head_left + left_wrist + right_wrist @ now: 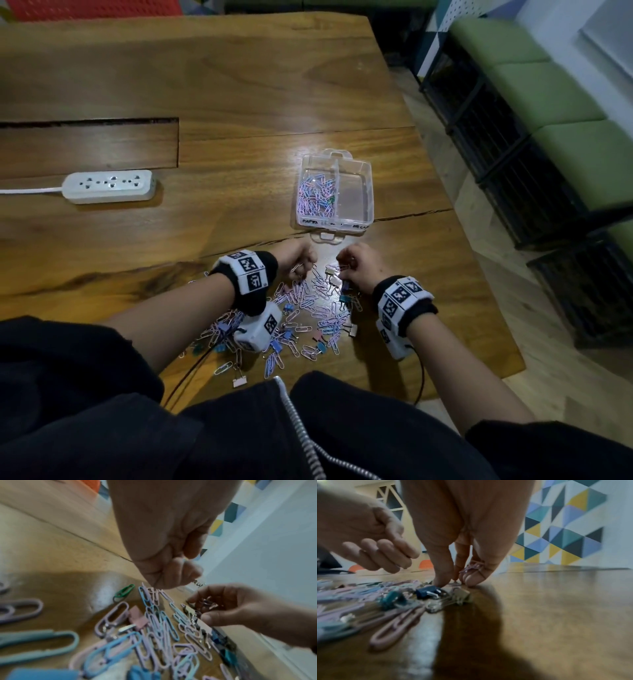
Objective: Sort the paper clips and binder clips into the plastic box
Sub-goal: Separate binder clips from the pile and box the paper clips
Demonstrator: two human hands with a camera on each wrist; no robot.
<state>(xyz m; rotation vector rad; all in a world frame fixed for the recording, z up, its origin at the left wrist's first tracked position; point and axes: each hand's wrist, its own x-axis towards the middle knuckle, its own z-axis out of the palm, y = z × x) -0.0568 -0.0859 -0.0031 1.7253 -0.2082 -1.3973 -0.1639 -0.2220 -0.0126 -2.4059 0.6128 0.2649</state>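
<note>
Plastic box (366, 192) on the table (239, 85): left compartment holds paper clips (317, 197), right one empty. Mixed pile (308, 308) remains. Left hand (299, 262) curls around clips; right hand (356, 270) pinches binder clips (426, 591).

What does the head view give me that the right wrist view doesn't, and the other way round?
Only the head view shows the plastic box, paper clips filling its left compartment, the right one apparently empty, and the power strip.

Only the right wrist view shows the right hand fingertips down at a dark blue binder clip, with pink clips tucked under its curled fingers.

Both show the left hand, the scattered clips and the table.
</note>
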